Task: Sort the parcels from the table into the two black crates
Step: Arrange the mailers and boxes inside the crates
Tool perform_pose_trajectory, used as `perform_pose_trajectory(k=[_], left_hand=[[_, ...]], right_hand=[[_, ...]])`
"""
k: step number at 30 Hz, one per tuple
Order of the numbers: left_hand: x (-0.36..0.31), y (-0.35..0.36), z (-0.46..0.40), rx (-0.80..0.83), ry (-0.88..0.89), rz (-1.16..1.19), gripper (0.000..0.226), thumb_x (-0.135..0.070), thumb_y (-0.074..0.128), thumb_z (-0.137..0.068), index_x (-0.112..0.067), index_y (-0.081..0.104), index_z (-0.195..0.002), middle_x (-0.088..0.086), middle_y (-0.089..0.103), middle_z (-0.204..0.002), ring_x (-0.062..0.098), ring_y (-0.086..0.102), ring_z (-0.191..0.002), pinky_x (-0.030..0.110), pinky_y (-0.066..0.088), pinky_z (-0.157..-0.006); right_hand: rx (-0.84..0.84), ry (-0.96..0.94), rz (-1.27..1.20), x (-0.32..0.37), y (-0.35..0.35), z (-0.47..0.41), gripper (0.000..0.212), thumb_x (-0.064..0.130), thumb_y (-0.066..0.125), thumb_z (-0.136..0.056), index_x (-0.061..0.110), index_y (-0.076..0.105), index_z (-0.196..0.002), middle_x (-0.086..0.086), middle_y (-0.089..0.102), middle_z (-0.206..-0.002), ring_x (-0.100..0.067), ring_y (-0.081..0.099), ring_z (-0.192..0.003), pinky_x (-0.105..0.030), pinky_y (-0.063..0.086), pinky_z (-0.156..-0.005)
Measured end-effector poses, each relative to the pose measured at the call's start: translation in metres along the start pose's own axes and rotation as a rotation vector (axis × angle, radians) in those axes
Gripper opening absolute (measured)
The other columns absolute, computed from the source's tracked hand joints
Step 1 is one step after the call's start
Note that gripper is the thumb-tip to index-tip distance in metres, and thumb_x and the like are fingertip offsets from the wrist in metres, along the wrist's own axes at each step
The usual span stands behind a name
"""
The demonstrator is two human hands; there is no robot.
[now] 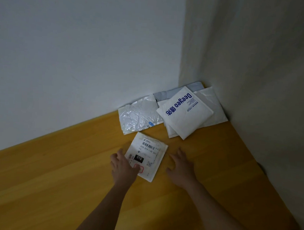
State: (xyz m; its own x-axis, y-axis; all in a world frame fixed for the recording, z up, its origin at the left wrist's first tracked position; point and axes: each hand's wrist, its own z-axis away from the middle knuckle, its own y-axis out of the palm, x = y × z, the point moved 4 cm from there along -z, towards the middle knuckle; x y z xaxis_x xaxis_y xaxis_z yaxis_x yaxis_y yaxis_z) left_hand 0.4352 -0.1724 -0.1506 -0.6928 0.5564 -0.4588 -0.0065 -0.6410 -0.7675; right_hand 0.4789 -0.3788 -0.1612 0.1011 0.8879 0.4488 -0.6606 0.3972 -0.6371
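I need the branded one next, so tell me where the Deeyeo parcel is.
In the head view the Deeyeo parcel lies atop the pile in the table's far right corner, beyond the labelled parcel.

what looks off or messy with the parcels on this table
The parcels in the corner are heaped askew: the Deeyeo parcel lies tilted across other white mailers, and the crinkled plastic mailer beside it looks creased. No black crates are in view. Nothing looks torn or spilled.
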Motion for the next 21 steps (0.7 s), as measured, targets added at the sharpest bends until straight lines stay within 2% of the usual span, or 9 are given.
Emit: perform_pose_trajectory(k=[2, 4, 7, 9, 10, 12, 13, 17, 21], left_hand=[[0.007, -0.001, -0.004, 0.046, -0.069, 0.111, 0.087, -0.014, 0.077, -0.079, -0.013, 0.026, -0.149, 0.012, 0.028, -0.143, 0.032, 0.029, -0.132, 0.046, 0.033, -0.108], [0.008, -0.001, -0.005, 0.100, -0.072, 0.109, 0.074, -0.012, 0.070, -0.085, -0.016, 0.033, -0.148, 0.011, 0.033, -0.142, 0.032, 0.034, -0.129, 0.044, 0.035, -0.107], [0.013, -0.002, 0.000, 0.213, -0.179, 0.461, 0.041, 0.001, 0.058, -0.090, -0.009, 0.055, -0.130, 0.014, 0.060, -0.123, 0.024, 0.061, -0.100, 0.037, 0.055, -0.079], [0.020, -0.008, 0.008, 0.257, -0.297, 0.691, 0.034, 0.008, 0.053, -0.091, -0.004, 0.061, -0.122, 0.010, 0.069, -0.101, 0.018, 0.064, -0.083, 0.028, 0.054, -0.065], [0.023, -0.013, 0.011, 0.264, -0.338, 0.762, 0.031, 0.007, 0.054, -0.092, -0.004, 0.062, -0.121, 0.008, 0.068, -0.095, 0.017, 0.063, -0.079, 0.025, 0.053, -0.064], [0.031, -0.021, 0.015, 0.294, -0.379, 0.895, 0.025, 0.001, 0.057, -0.094, -0.002, 0.063, -0.119, 0.006, 0.069, -0.091, 0.014, 0.060, -0.074, 0.021, 0.051, -0.059], [0.032, -0.027, 0.018, 0.315, -0.385, 0.958, 0.023, -0.001, 0.057, -0.095, -0.002, 0.063, -0.117, 0.007, 0.069, -0.090, 0.012, 0.059, -0.070, 0.020, 0.049, -0.056], [0.034, -0.053, 0.024, 0.351, -0.381, 1.197, 0.013, -0.001, 0.057, -0.094, 0.000, 0.066, -0.103, 0.010, 0.071, -0.086, 0.010, 0.054, -0.060, 0.016, 0.045, -0.046], [0.030, -0.086, 0.032, 0.392, -0.306, 1.336, 0.008, -0.004, 0.058, -0.092, -0.004, 0.066, -0.094, 0.008, 0.071, -0.084, 0.007, 0.056, -0.057, 0.014, 0.045, -0.046]], right_hand=[[0.053, -0.015, 0.086, 0.006, 0.007, 0.003, 0.063, 0.047, 0.048, -0.098, 0.038, 0.021, -0.154, 0.000, -0.022, -0.163, -0.026, -0.019, -0.150, -0.059, 0.003, -0.119], [0.121, -0.018, 0.103, 0.014, 0.013, 0.006, 0.061, 0.055, 0.044, -0.098, 0.046, 0.017, -0.152, 0.002, -0.028, -0.161, -0.032, -0.027, -0.146, -0.063, -0.002, -0.116], [0.145, -0.014, 0.045, 0.022, 0.020, 0.011, 0.057, 0.057, 0.044, -0.097, 0.045, 0.026, -0.150, 0.006, -0.023, -0.162, -0.035, -0.028, -0.145, -0.064, -0.004, -0.115], [0.067, -0.008, -0.136, 0.028, 0.017, 0.016, 0.050, 0.045, 0.049, -0.100, 0.036, 0.037, -0.148, 0.004, 0.002, -0.165, -0.033, -0.012, -0.150, -0.057, 0.009, -0.119], [0.025, -0.006, -0.313, 0.032, 0.014, 0.019, 0.046, 0.036, 0.051, -0.101, 0.028, 0.043, -0.146, 0.000, 0.023, -0.161, -0.032, 0.009, -0.150, -0.045, 0.026, -0.117], [-0.009, -0.019, -0.707, 0.041, 0.009, 0.026, 0.038, 0.018, 0.053, -0.101, 0.015, 0.052, -0.139, -0.002, 0.055, -0.135, -0.020, 0.052, -0.125, -0.013, 0.048, -0.085], [-0.008, -0.022, -0.827, 0.047, 0.006, 0.031, 0.035, 0.013, 0.053, -0.100, 0.013, 0.055, -0.135, -0.001, 0.061, -0.125, -0.012, 0.061, -0.109, -0.009, 0.049, -0.072], [0.090, -0.029, -1.124, 0.070, 0.001, 0.043, 0.028, 0.007, 0.055, -0.098, 0.013, 0.061, -0.125, -0.005, 0.071, -0.114, -0.019, 0.072, -0.094, -0.025, 0.058, -0.080], [0.164, -0.110, -1.216, 0.098, -0.010, 0.060, 0.024, 0.006, 0.055, -0.098, 0.017, 0.065, -0.117, -0.004, 0.074, -0.109, -0.020, 0.073, -0.095, -0.026, 0.059, -0.078]])
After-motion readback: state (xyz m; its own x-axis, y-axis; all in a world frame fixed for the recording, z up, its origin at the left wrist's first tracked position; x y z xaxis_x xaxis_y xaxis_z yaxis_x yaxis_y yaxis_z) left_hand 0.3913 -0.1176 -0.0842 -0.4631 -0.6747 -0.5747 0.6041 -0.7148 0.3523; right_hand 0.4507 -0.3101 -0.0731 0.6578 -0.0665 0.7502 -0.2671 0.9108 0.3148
